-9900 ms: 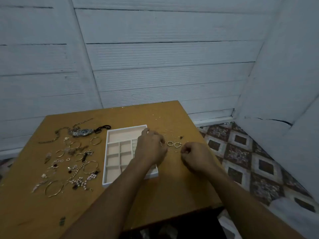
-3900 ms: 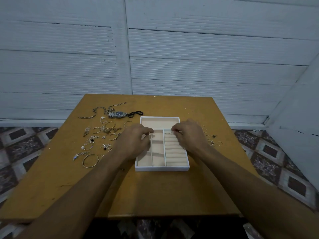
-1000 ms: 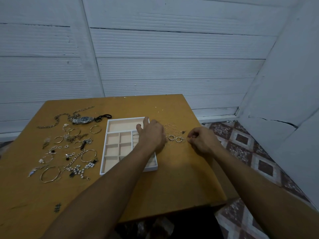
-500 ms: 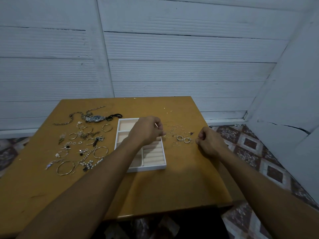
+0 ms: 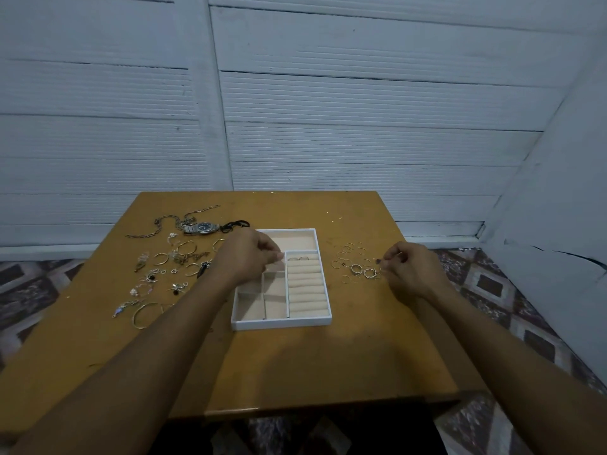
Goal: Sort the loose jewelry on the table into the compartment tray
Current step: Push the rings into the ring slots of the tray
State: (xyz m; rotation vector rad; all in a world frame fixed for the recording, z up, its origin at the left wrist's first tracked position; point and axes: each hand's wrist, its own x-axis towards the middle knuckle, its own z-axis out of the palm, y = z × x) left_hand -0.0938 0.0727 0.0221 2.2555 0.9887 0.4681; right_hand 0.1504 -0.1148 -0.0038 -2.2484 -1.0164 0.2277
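A white compartment tray point(image 5: 281, 323) lies mid-table, with ring rolls point(image 5: 307, 287) down its right side and two rings point(image 5: 300, 258) in the top slot. My left hand point(image 5: 248, 257) hovers over the tray's upper left compartments. Its fingertips are pinched on a small ring beside the top ring slot. My right hand point(image 5: 410, 269) rests right of the tray, at the edge of a cluster of loose rings point(image 5: 354, 266). Its fingers are pinched, and a ring glints between them.
Left of the tray lie a wristwatch point(image 5: 202, 227), a chain point(image 5: 157, 224), bangles point(image 5: 144, 315), hoops and small earrings. The wooden table point(image 5: 295, 372) ends just right of the ring cluster, above a patterned floor point(image 5: 525, 323). White plank walls stand behind and to the right.
My left hand has gone from the ring cluster back over the tray's upper left. My right hand stays pinched beside the rings. The view has swung to centre on the tray.
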